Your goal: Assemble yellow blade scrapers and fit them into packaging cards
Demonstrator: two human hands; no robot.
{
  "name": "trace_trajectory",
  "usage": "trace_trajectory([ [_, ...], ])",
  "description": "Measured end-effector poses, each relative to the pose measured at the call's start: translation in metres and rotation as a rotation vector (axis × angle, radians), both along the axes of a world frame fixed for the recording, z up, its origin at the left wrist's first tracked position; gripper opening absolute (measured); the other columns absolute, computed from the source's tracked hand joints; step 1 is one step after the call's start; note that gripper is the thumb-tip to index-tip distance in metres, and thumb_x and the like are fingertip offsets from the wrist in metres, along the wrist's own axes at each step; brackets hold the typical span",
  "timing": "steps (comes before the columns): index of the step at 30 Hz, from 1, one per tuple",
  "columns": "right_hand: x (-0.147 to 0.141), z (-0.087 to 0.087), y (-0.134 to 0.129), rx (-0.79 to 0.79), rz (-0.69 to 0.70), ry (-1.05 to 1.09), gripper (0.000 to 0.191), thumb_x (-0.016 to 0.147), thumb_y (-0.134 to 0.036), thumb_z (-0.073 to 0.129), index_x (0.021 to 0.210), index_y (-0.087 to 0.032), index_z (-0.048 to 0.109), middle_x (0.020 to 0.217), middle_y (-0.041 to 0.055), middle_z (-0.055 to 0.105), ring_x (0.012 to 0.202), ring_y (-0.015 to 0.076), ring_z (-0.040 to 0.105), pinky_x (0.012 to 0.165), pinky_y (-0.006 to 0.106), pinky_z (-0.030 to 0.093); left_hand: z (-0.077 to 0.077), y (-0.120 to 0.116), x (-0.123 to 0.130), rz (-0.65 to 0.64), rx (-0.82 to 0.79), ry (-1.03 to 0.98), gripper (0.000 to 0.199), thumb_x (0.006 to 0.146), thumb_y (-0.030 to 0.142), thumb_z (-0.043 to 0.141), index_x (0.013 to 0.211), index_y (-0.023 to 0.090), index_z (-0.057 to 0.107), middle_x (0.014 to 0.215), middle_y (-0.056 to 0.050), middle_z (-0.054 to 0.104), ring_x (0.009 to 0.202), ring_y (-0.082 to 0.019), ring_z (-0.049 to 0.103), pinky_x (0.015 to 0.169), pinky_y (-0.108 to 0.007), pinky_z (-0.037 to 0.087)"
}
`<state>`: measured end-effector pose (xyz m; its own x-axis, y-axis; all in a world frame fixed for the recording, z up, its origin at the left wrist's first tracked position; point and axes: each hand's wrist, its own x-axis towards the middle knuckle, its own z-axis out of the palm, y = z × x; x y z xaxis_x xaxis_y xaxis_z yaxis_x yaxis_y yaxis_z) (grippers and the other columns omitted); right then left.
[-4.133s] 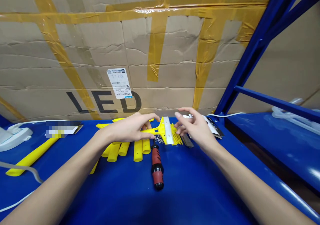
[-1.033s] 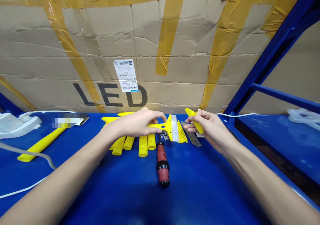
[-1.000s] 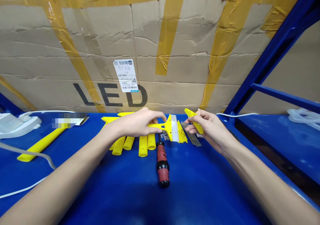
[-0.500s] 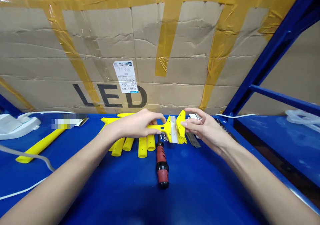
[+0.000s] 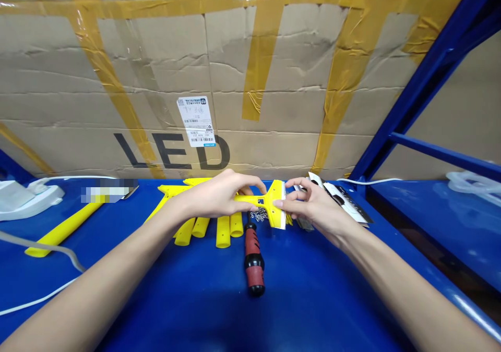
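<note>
in the head view, a person's left hand [image 5: 219, 193] steadies a yellow scraper [image 5: 247, 199], thumb and fingers closed on its handle, above a blue table [image 5: 195, 300]. the right hand [image 5: 315, 203] meets it from the other side, its thumb and fingers narrowly parted and pinching the flared head [image 5: 276, 214], where a pale metal strip [image 5: 284, 220] edges the yellow plastic. small metal screws [image 5: 259, 215] lie just below the scraper, near a red-and-black screwdriver [image 5: 255, 263]; yellow handles [image 5: 223, 232] fan out by the left hand. behind stands a taped cardboard box [image 5: 136, 60] lettered "led", its contents hidden from sight.
</note>
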<state>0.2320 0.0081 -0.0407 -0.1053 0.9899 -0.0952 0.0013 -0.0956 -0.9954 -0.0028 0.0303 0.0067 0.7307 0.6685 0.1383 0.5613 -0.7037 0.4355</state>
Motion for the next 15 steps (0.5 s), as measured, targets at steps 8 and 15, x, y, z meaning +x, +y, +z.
trace_trajectory([
  [8,0.0010,0.0010,0.0006,0.142,0.248,-0.063,0.039,0.057,-0.033,0.094,0.077,-0.016,0.065,0.066,-0.0015,0.067,0.061,0.0125,0.060,0.060,0.025,0.046,-0.0017,-0.0007,0.0054,0.035,-0.102,-0.068,0.035,0.086,0.041,0.070,0.108,0.014,0.076,0.092,-0.006,0.078,0.079,-0.017,0.070,0.072,-0.024,0.052],
  [15,-0.0031,-0.0014,-0.0020,0.275,0.244,-0.045,0.035,0.063,-0.030,0.093,0.073,-0.018,0.061,0.065,-0.0040,0.066,0.054,0.0084,0.055,0.053,0.021,0.043,0.0031,-0.0038,0.0066,0.038,-0.099,-0.027,0.043,0.091,0.050,0.061,0.079,0.013,0.078,0.057,0.004,0.054,0.055,-0.009,0.032,0.049,-0.023,0.027],
])
